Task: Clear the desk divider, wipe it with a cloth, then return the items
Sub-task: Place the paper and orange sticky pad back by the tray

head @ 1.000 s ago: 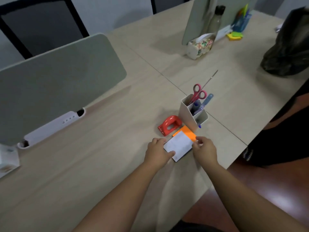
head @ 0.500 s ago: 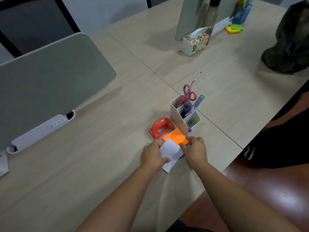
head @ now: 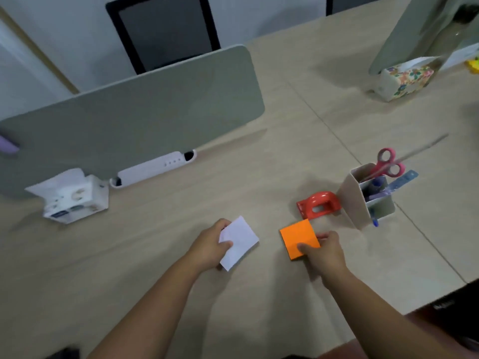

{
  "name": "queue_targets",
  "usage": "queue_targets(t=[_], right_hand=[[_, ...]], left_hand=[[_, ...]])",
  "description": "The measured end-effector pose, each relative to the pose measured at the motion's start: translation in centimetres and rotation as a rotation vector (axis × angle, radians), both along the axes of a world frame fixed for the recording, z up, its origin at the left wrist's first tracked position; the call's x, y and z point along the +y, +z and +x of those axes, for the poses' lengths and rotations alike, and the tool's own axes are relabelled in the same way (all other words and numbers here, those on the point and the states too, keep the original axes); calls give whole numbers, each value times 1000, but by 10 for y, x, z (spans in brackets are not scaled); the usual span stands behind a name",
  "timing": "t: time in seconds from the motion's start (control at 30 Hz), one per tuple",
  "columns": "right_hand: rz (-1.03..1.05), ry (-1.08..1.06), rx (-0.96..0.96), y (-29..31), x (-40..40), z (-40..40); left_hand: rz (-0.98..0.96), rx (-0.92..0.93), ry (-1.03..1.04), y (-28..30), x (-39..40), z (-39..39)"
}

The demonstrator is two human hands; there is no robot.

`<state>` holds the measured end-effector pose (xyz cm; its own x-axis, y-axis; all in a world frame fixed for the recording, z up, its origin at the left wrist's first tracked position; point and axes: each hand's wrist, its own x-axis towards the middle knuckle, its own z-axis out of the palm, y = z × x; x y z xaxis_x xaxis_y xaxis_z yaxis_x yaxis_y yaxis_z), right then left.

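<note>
My left hand pinches the white note pad, thumb on top | my right hand grips the orange sticky pad, thumb on top | pads apart on the desk | beyond: red hole punch, pen holder with scissors, blurred | far: grey desk divider, tissue box apparently touching its foot.

Things spread across the tabletop before the divider.
Tissue box far left at the divider's foot; two paper pads centre, one left of the other; hole punch behind the latter, pen holder to its right, scissors in it.
</note>
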<state>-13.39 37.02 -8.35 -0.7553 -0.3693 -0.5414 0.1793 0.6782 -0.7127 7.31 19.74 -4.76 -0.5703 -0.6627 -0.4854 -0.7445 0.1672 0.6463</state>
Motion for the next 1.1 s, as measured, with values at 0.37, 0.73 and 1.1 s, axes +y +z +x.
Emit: queue_targets(t=[0.37, 0.73, 1.1], right_hand=[[-35, 389, 35, -7, -148, 99], [-88, 202, 93, 1, -277, 97], [43, 242, 407, -16, -315, 71]], left_hand=[[-335, -184, 51, 17, -140, 97], [-684, -13, 233, 25, -258, 102], [-738, 244, 334, -13, -298, 93]])
